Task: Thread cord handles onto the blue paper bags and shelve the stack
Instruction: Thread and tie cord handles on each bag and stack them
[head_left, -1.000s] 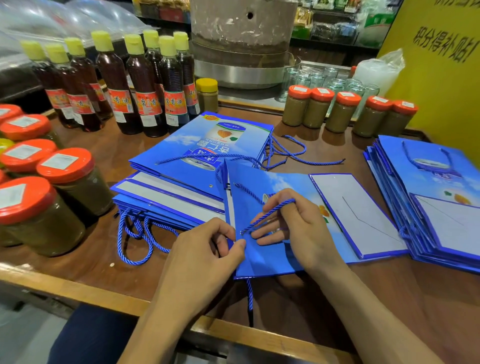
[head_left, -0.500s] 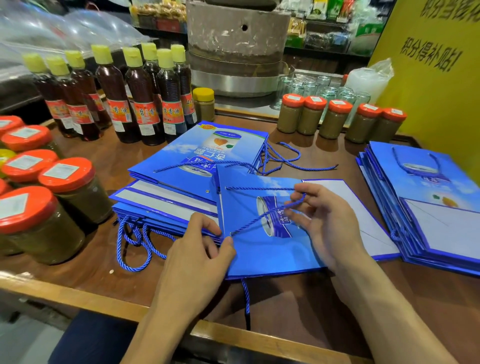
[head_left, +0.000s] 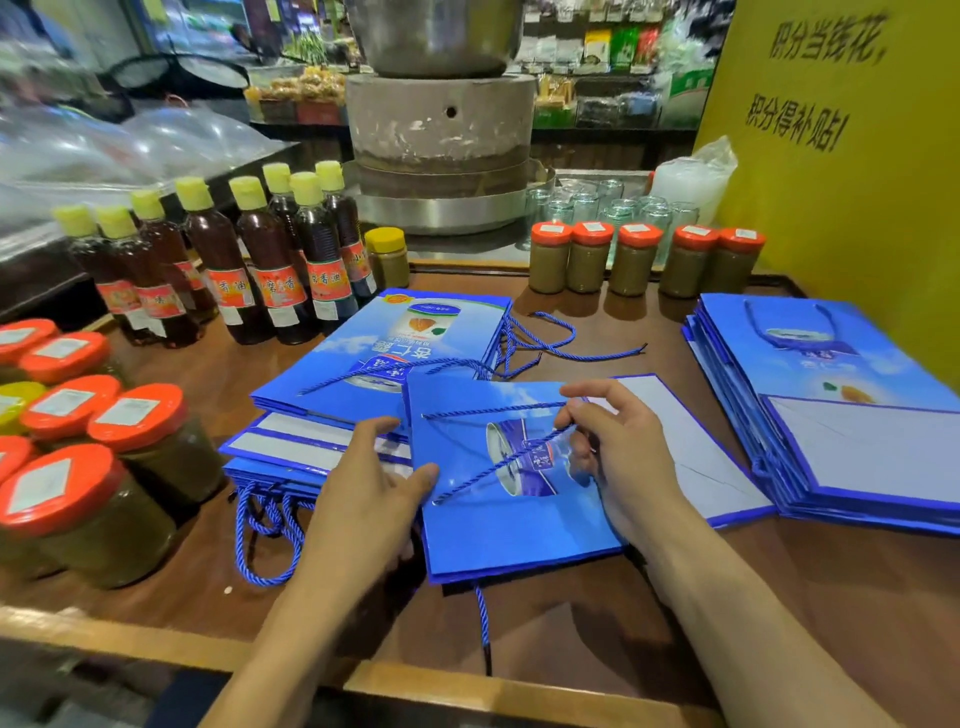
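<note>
Flat on the bench (head_left: 597, 639): middle blue bag (head_left: 509, 535). At its left edge, left hand (head_left: 363, 499), thumb pressing down, fingers loose and nearly straight. Over its print, right hand (head_left: 623, 462), fingers pinching the cord handle (head_left: 493, 467). Right of it, second bag stack (head_left: 857, 457). Beyond it, orange-lidded jars (head_left: 634, 260).

Yellow-capped oil bottles (head_left: 270, 260), orange-lidded jars (head_left: 639, 260), stone mill (head_left: 441, 124), yellow sign (head_left: 841, 130)

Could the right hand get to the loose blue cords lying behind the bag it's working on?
Probably yes: the loose cords lie just beyond the bag with nothing between. But the right hand pinches the handle cord and would have to let go first.
</note>
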